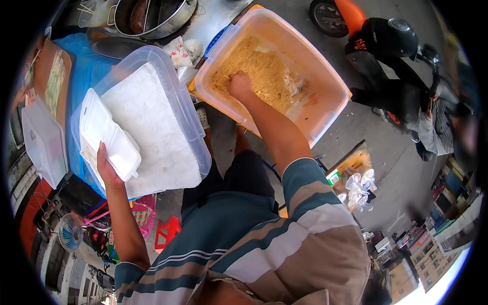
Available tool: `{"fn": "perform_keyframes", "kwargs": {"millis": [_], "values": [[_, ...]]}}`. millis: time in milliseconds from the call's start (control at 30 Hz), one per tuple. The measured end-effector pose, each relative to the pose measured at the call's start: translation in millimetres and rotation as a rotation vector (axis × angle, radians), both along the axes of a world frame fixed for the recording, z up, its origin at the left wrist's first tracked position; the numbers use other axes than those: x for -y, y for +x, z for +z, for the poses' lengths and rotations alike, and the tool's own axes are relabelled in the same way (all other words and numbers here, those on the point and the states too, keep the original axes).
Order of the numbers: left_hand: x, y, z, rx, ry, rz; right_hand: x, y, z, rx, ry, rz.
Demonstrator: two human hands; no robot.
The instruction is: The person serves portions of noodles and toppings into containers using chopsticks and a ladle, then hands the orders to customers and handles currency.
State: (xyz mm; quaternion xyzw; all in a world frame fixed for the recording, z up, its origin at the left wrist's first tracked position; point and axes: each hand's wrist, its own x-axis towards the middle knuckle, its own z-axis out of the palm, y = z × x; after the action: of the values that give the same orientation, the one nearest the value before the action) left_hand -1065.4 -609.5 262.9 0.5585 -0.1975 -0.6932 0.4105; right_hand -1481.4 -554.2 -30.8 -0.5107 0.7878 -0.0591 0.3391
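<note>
My left hand holds an opened white foam clamshell takeaway box by one edge, with the thumb on its rim. The box is over a white towel that covers most of a clear plastic bin. Inside a larger translucent plastic tub, my right hand is closed around some thin yellow noodles. The noodles lie in a loose heap over the tub's bottom, and part of the bottom shows bare. My right fingertips are partly hidden among the strands.
Beyond the bins stands a divided metal pot with a crumpled cloth nearby. A white lidded box is at the left. A wooden board carries tied plastic bags. At right, a person sits by an orange-and-black scooter.
</note>
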Motion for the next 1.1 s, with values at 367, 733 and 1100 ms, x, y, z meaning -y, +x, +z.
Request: {"fn": "perform_keyframes", "kwargs": {"millis": [367, 733, 1100], "values": [[0.4, 0.1, 2.6, -0.03, 0.016, -0.005, -4.3, -4.3, 5.1, 0.08, -0.033, 0.351], [-3.2, 7.0, -3.7, 0.011, 0.006, 0.01, -58.0, -58.9, 69.9, 0.115, -0.146, 0.13], [4.8, 8.4, -4.6, -0.06, 0.025, -0.068, -204.8, -156.8, -23.4, -0.098, -0.336, -0.819]]}}
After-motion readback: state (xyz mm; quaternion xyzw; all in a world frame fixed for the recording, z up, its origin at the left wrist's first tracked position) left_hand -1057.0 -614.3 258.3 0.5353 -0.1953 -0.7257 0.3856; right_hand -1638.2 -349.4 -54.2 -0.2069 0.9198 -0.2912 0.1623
